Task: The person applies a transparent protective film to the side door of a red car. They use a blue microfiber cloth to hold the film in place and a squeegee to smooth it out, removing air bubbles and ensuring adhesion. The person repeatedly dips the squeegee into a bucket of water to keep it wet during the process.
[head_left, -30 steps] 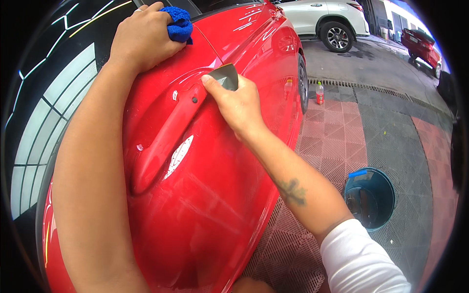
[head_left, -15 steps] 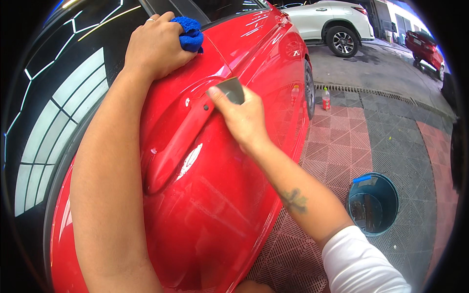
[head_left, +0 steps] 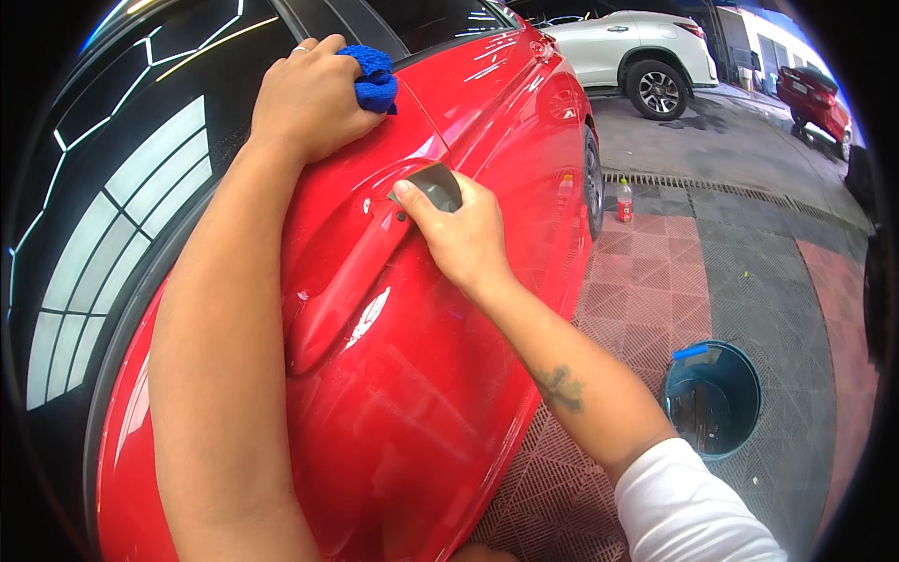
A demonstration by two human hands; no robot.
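A glossy red car door [head_left: 412, 421] fills the middle, with a dark window at left. My left hand [head_left: 309, 103] is closed on a bunched blue cloth [head_left: 373, 80], resting high on the door beside the window. My right hand [head_left: 461, 229] grips a flat, dark olive-grey pad or scraper [head_left: 434, 183], thumb on top, at the upper end of the red door handle [head_left: 342, 295], near the panel seam. Pale streaks show on the paint below the handle.
A teal bucket [head_left: 735, 393] with a blue piece on its rim stands at lower right on red and grey grid mats [head_left: 641, 267]. A red-labelled bottle [head_left: 625, 201] stands near the rear wheel. Beyond a drain grate are a white SUV [head_left: 613, 51] and another red car [head_left: 815, 103].
The whole view has shifted slightly down and right in the frame. Both hands keep nearly the same places on the car, still holding the cloth and the dark piece.
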